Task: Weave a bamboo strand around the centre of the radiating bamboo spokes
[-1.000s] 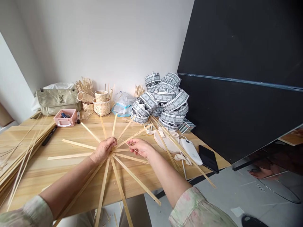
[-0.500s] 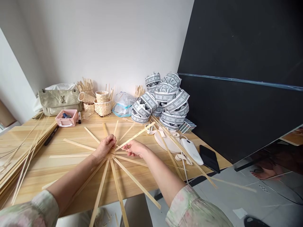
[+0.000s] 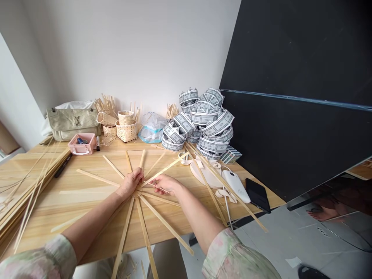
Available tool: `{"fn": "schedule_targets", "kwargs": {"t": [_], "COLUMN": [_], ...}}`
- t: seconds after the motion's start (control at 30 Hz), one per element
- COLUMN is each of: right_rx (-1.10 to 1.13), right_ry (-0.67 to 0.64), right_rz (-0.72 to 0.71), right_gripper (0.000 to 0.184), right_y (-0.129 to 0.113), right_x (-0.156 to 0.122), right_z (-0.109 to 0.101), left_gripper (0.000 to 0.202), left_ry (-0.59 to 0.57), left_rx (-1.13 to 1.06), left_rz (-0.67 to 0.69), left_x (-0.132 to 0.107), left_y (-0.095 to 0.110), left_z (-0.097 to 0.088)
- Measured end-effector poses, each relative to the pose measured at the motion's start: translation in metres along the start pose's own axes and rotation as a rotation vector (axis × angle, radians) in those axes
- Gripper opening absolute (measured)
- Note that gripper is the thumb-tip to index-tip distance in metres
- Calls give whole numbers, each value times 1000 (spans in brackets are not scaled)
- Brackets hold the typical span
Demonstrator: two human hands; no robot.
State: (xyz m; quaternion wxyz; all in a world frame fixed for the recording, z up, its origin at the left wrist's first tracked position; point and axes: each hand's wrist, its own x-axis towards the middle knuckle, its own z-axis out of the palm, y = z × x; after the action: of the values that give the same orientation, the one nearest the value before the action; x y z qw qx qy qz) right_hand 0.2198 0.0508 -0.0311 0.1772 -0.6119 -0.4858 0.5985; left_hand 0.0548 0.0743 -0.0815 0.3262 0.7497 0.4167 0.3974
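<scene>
Flat bamboo strips (image 3: 167, 221) spread out like spokes from a small woven centre on the wooden table (image 3: 90, 209). My left hand (image 3: 132, 182) is closed at the upper left of that centre, its fingers pinching one of the spokes. Just to the right, my right hand (image 3: 165, 184) pinches a thin bamboo strip (image 3: 155, 186) that runs toward the left fingertips. A raised spoke (image 3: 171, 166) slants up and right between the hands. My left hand and forearm hide part of the centre and some spokes.
Long bamboo strips (image 3: 37, 186) lie along the left edge. Small woven baskets (image 3: 126, 131), a pink box (image 3: 83, 144) and a bag (image 3: 72, 124) stand at the back. Coiled patterned bands (image 3: 209, 128) are piled by the black panel, near a white device (image 3: 236, 186) and a phone (image 3: 257, 195).
My left hand has shifted slightly right, and the spoke by its fingers leans less. My right hand has turned a little with the thin strip. The spokes have shifted slightly.
</scene>
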Motion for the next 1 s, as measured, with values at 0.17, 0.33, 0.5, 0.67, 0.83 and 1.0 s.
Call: {"fn": "schedule_targets", "kwargs": {"t": [0.17,0.33,0.5,0.67,0.83,1.0], "right_rx": [130,204,235,261,189,87], "right_ry": [-168,-247,-243,-158,-112,-88], "right_rz": [-47,-93,-54,-44,-54,-48], "right_gripper": [16,13,21,31,33,26], "right_y": [2,4,7,8,6,5], "right_x": [3,5,7,8,9,14], "right_z": [-5,-5,-3,2,4,8], "left_gripper": [23,23,23,22,20,18], "left_ry": [-13,-25,-29,-16,34,42], "left_rx": [-98,-161,-173,-144,-48,14], "left_rz": [27,27,13,4,30,57], "left_x": [-1,-2,-2,-1,0,1], "left_y": [3,0,0,1,-2,-2], "left_z": [-1,0,0,0,1,1]}}
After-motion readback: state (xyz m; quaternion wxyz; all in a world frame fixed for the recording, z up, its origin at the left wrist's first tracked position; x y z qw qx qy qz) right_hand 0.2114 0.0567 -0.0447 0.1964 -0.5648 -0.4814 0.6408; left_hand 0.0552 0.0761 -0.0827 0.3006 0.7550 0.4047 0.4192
